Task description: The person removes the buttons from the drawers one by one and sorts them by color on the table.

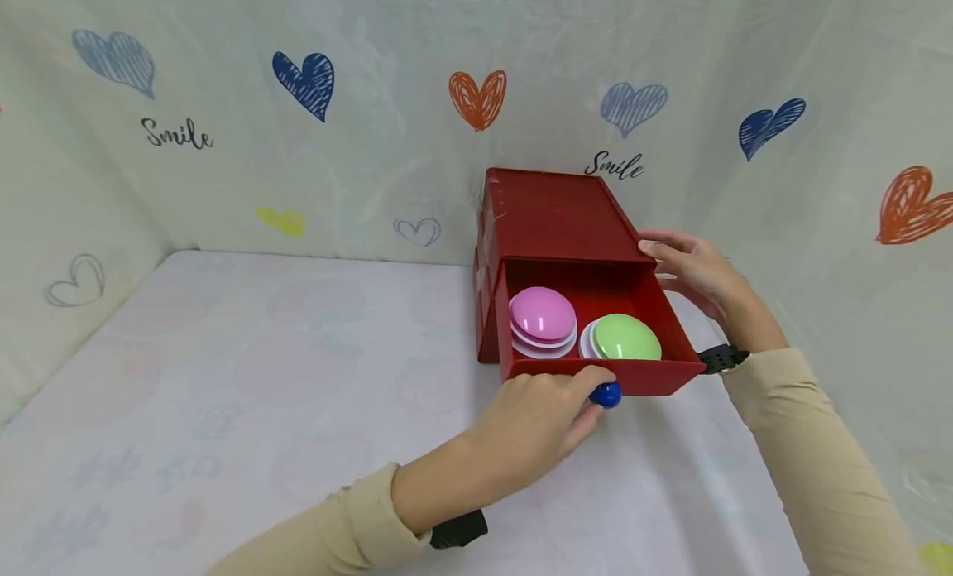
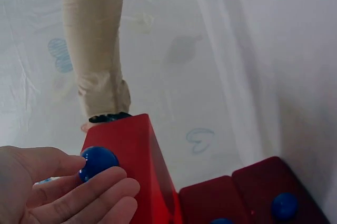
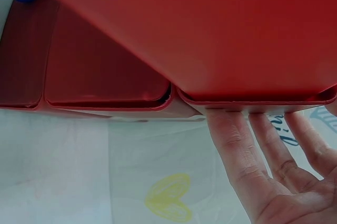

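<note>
A red drawer cabinet (image 1: 558, 212) stands against the back curtain, its top drawer (image 1: 663, 379) pulled out. Between thumb and fingers, my left hand (image 1: 521, 427) pinches the round blue knob (image 1: 606, 395) on the drawer's front. My right hand (image 1: 703, 282) presses the cabinet's right side with fairly straight fingers (image 3: 237, 150), the thumb near the top edge. Inside the drawer, at left, a pink bowl-shaped piece (image 1: 543, 313) lies dome up over white ones. Right of it, a light green one (image 1: 629, 338) leans on white pieces.
Below the pulled-out drawer are more red drawers (image 3: 105, 61) with blue knobs (image 2: 284, 206). A white cloth (image 1: 298, 377) covers the table. Behind hangs a pale curtain (image 1: 387, 146) printed with hearts and words.
</note>
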